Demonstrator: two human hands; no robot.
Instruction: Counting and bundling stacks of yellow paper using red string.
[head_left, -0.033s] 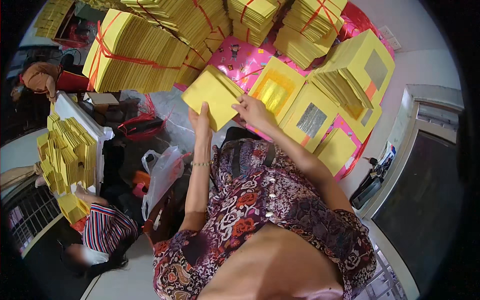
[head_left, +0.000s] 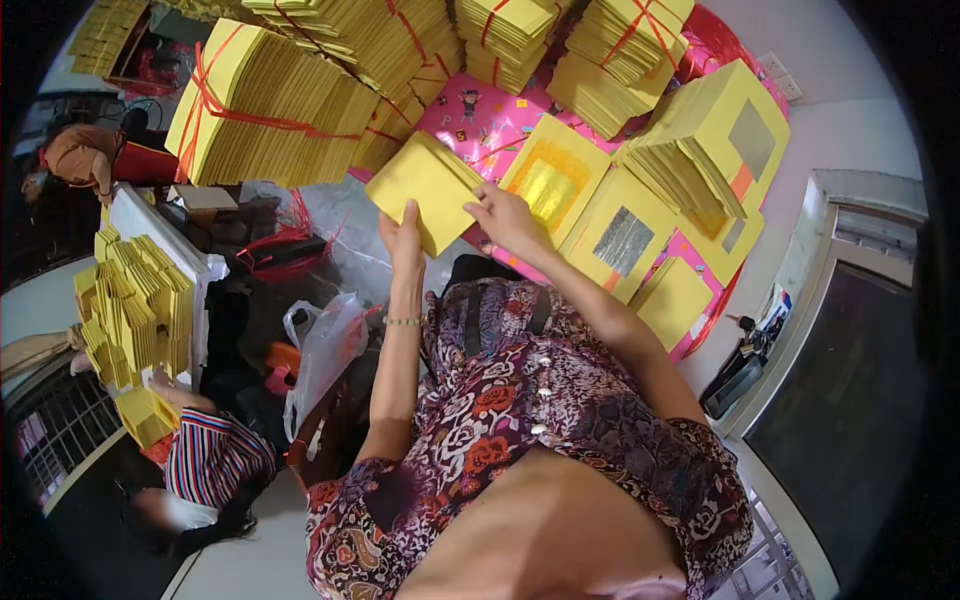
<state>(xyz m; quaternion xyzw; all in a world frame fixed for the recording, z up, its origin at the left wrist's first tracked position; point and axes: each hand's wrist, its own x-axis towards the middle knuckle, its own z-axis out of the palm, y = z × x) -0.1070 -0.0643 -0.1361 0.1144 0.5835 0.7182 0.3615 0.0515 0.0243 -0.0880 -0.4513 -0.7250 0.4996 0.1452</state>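
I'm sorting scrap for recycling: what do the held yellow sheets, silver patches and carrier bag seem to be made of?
Yellow sheets: probably paper or card, matt, judging by flat faces and thin edges.
Silver patches: perhaps metallic foil, given their crinkled shine.
Carrier bag: likely plastic film, glossy, see-through, creased.

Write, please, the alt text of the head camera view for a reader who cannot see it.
A person's left hand and right hand hold some layered yellow paper. Ahead stand tall yellow stacks tied with red string; to the right, yellow sheets bearing gold or silver squares lie over a pink patterned cover. At far left, someone in a striped top is beside folded yellow pieces.
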